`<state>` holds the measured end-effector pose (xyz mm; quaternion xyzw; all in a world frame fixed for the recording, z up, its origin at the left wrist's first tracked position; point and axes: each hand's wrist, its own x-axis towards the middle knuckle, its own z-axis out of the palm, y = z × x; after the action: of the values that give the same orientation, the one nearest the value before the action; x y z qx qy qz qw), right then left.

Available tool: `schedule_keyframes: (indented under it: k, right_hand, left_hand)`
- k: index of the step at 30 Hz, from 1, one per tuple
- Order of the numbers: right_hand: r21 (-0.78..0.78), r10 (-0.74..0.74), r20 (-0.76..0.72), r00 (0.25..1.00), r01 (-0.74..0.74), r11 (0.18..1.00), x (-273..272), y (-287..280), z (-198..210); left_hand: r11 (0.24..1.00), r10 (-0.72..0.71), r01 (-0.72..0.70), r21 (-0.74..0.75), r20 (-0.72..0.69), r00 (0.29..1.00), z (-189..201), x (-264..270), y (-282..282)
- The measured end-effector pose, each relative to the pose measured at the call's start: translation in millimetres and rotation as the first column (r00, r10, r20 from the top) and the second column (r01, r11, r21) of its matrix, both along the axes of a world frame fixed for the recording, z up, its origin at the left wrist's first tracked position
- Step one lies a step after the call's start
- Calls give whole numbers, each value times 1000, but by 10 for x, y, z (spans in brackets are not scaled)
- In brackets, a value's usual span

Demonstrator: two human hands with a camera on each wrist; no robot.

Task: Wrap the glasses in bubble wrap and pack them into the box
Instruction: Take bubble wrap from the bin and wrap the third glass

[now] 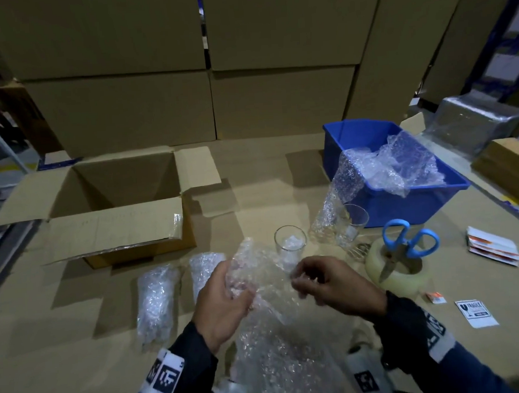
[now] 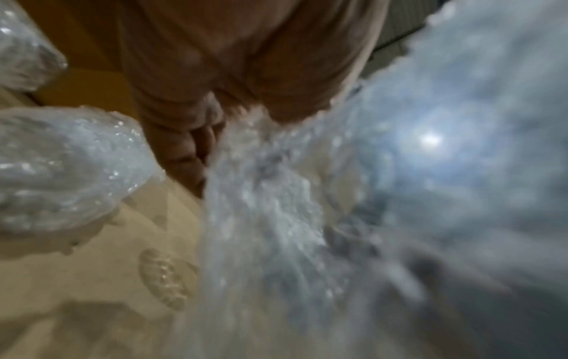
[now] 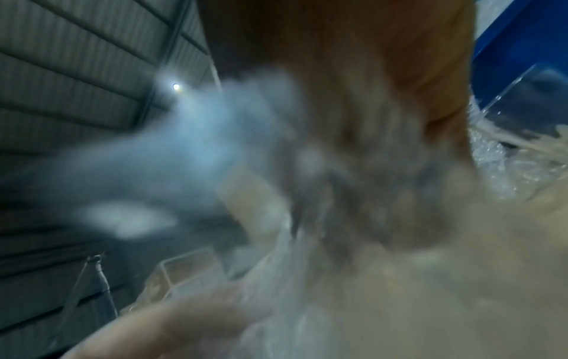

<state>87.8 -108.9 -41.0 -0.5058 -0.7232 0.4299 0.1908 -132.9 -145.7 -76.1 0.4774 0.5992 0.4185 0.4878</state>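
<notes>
- Two wrist views are badly blurred: the left wrist view shows only curled fingers point(image 2: 190, 145) against a smear of bubble wrap sheet point(image 2: 276, 218), and the right wrist view gives a soft mass of hand and film with no clear finger outline.
- Whether a glass already lies inside the sheet cannot be told; the film hides whatever is between the hands.
- Only the head view shows the layout: the left hand point(image 1: 225, 301) grips one side of the bubble wrap sheet point(image 1: 269, 326) with fingers curled round it, and the right hand point(image 1: 333, 283) pinches the opposite edge between thumb and bent fingers.
- Both hands are raised over the cardboard tabletop point(image 1: 281, 170), wrists angled inward, with the sheet trailing down toward the body.
- Just beyond the fingertips stands a bare glass point(image 1: 290, 247), upright; a second glass point(image 1: 351, 225) stands farther beyond the right-hand fingers, beside the blue bin point(image 1: 404, 205).
- Two wrapped bundles point(image 1: 157, 303) lie just outside the left-hand fingers.
- Well beyond those fingers sits the open box point(image 1: 124, 186).
- Scissors point(image 1: 407, 245) stand in a tape roll point(image 1: 399, 272) outside the right hand.
</notes>
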Motion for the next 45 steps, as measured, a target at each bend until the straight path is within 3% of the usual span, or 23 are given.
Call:
schedule_keyframes:
  k: [2, 4, 7, 10, 12, 16, 19, 22, 26, 30, 34, 38, 42, 44, 45]
  right_hand:
    - [-74, 94, 128, 987, -85, 994, 53, -2, -17]
    - [-164, 132, 137, 982, -109, 980, 70, -41, -61]
    - [-188, -7, 81, 997, 22, 982, 171, -4, -123]
    - [-273, -166, -2, 986, 160, 949, 279, 45, -183]
    - [-282, -168, 30, 985, 169, 944, 311, 74, -239]
    - [-175, -45, 193, 980, 80, 981, 343, 219, -303]
    - [-32, 16, 396, 918, -4, 999, 314, 305, -351]
    - [129, -52, 539, 841, -22, 991, 299, 317, -370]
    - [246, -216, 449, 867, 112, 963, 223, 349, -320]
    - [99, -202, 173, 964, 187, 977, 25, 532, -372]
    - [27, -232, -57, 971, 233, 972, -125, 704, -461]
    - [90, -260, -131, 957, 273, 958, -189, 755, -477]
    - [164, -324, -224, 919, 364, 917, -172, 684, -120]
    - [144, -265, -149, 953, 285, 948, -152, 560, 32]
    - [56, -217, -130, 967, 226, 972, -156, 463, 63]
  left_hand:
    - [995, 99, -99, -10, -4, 995, -72, -18, 7]
    - [983, 184, -184, -19, 6, 983, -90, -25, -1]
    - [975, 219, -218, -38, 33, 975, -100, -44, -23]
    - [981, 171, -177, -72, -93, 981, -160, -82, -88]
    - [987, 106, -126, -95, -191, 976, -190, -88, -148]
    - [1000, -2, -9, -26, -393, 920, -272, -46, -220]
    - [996, -67, 37, -80, -414, 908, -345, -39, -233]
    - [987, -102, 39, -155, -420, 902, -380, -24, -259]
    - [990, -62, -5, -143, -456, 888, -455, 8, -299]
    - [987, -12, -61, -150, -446, 895, -465, 65, -322]
    - [987, -12, -63, -150, -454, 891, -452, 96, -313]
    - [984, 14, -87, -156, -421, 907, -433, 112, -323]
    - [982, 30, -100, -159, -392, 920, -428, 135, -327]
    - [982, 37, -101, -159, -366, 930, -435, 142, -326]
    - [982, 39, -101, -157, -355, 934, -442, 140, -323]
